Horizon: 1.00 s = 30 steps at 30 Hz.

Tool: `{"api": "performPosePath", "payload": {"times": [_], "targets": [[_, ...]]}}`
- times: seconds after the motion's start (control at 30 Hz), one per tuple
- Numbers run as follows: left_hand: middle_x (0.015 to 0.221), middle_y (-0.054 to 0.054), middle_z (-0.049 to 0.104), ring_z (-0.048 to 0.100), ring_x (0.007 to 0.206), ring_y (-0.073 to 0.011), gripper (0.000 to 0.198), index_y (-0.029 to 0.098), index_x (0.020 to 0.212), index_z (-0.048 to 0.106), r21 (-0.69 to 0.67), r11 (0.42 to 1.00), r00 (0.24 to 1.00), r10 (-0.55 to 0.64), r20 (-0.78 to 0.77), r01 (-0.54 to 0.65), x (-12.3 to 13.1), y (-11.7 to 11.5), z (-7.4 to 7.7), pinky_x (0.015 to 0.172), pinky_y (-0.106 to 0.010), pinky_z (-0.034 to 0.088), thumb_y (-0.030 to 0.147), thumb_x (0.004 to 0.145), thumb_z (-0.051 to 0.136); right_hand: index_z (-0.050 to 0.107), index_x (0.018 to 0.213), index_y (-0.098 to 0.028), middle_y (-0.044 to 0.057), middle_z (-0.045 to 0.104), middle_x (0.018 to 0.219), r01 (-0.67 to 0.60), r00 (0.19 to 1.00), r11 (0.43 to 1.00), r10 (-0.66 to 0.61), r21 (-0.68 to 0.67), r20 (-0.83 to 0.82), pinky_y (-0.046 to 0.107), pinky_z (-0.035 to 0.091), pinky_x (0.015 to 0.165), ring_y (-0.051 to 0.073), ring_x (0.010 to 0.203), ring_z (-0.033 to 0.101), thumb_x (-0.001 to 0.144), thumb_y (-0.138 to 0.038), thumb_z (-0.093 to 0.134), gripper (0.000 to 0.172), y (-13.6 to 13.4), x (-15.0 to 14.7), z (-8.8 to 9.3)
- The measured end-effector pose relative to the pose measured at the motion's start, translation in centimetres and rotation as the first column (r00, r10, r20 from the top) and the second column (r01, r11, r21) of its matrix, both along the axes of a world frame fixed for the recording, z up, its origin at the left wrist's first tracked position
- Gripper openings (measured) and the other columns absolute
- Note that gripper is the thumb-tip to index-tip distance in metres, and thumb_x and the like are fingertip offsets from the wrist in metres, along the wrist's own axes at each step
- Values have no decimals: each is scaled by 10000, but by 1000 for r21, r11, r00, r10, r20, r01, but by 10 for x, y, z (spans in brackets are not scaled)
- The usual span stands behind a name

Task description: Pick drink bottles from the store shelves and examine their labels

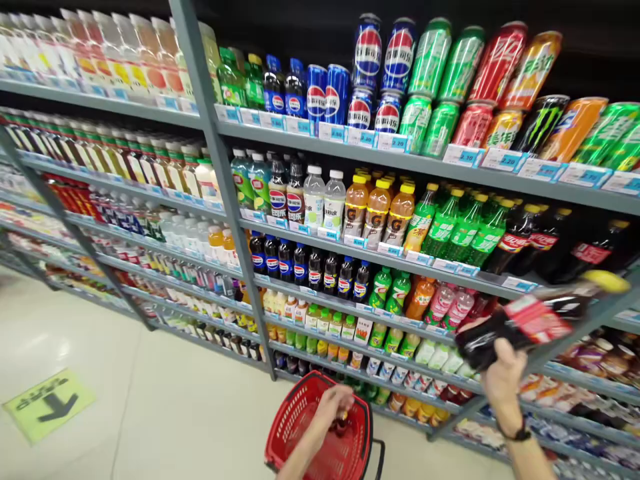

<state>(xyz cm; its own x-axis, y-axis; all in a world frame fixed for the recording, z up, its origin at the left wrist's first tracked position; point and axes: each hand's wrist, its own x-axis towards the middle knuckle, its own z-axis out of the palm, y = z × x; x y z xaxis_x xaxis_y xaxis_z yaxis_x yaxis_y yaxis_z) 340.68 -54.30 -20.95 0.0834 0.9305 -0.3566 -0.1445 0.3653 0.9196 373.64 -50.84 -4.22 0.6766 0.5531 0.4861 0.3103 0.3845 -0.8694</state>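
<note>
Bottle: dark cola bottle, red label, yellow cap, tilted at right, just in front of the shelves.
Handling: probably full, so fairly heavy; smooth, stiff and somewhat slippery; safest held round its body.
Right hand: raised, fingers wrapped around the bottle's lower body.
Left hand: low, near, curled at the red basket; cannot tell whether it grips.

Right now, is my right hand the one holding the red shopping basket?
No, your right hand grips a cola bottle with a yellow cap, while your left hand holds the red basket.
</note>
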Motion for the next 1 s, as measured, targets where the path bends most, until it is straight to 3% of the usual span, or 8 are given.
{"api": "performPosePath", "payload": {"times": [0.07, 0.13, 0.23, 0.33, 0.43, 0.63, 0.83, 1.0], "targets": [[984, -109, 783, 721, 979, -272, 655, 154, 1039, 773, 131, 990, 992, -60, 108, 45, 6, 16, 24, 840, -371, 540, 748, 765, 746, 668, 805, -154, 81, 666, 686, -212, 977, 968, 208, -135, -47, 439, 595, 618, 265, 628, 654, 678, -773, 761, 639, -32, -45, -39], [1270, -141, 763, 664, 1258, -317, 797, 200, 1337, 729, 259, 959, 962, -170, 213, 112, 12, 31, 59, 1026, -403, 512, 760, 770, 743, 721, 817, -148, 97, 706, 684, -440, 898, 863, 421, -247, -127, 408, 596, 589, 266, 612, 673, 648, -722, 831, 609, -60, -85, -64], [1507, -175, 631, 564, 1420, -359, 888, 233, 1574, 549, 520, 828, 795, -455, 402, 211, 17, 34, 113, 1178, -465, 423, 674, 834, 766, 759, 959, -181, 106, 781, 849, -679, 731, 696, 610, -233, -307, 429, 631, 778, 300, 825, 745, 669, -660, 880, 573, -89, -130, -75], [1466, -175, 657, 638, 1339, -380, 887, 237, 1543, 575, 578, 777, 656, -575, 489, 250, 15, 20, 148, 1140, -491, 478, 595, 785, 863, 767, 1072, -201, 113, 802, 989, -822, 562, 542, 727, -174, -394, 463, 609, 941, 321, 996, 744, 708, -631, 888, 577, -106, -155, -72], [1288, -183, 745, 759, 1090, -367, 875, 194, 1458, 632, 552, 819, 679, -496, 541, 158, 12, 4, 158, 988, -494, 582, 552, 717, 929, 761, 1140, -205, 139, 804, 1088, -873, 488, 445, 767, -202, -418, 471, 610, 970, 338, 1096, 736, 788, -627, 841, 555, -113, -163, -71], [1229, -139, 768, 740, 1114, -296, 730, 171, 1309, 711, 586, 803, 828, -255, 499, -106, 1, 2, 158, 1012, -390, 569, 435, 679, 971, 559, 1448, -252, 148, 642, 1494, -817, 569, 560, 743, -138, -351, 440, 512, 1173, 290, 1387, 624, 829, -350, 881, 704, -120, -171, -99], [1228, -102, 741, 706, 1135, -243, 786, 176, 1335, 662, 620, 767, 902, -134, 410, -167, -7, -4, 167, 1031, -332, 550, 378, 648, 987, 545, 1416, -241, 147, 674, 1425, -713, 688, 682, 637, -163, -347, 402, 532, 1134, 250, 1315, 668, 817, -259, 890, 692, -129, -191, -115], [1223, -75, 698, 705, 1134, -236, 751, 227, 1309, 592, 640, 758, 901, -184, 394, -125, -8, -12, 176, 1027, -340, 551, 326, 675, 983, 651, 1337, -251, 121, 718, 1346, -728, 640, 683, 647, -60, -415, 433, 551, 1095, 265, 1247, 689, 810, -339, 903, 591, -131, -194, -110]]}}
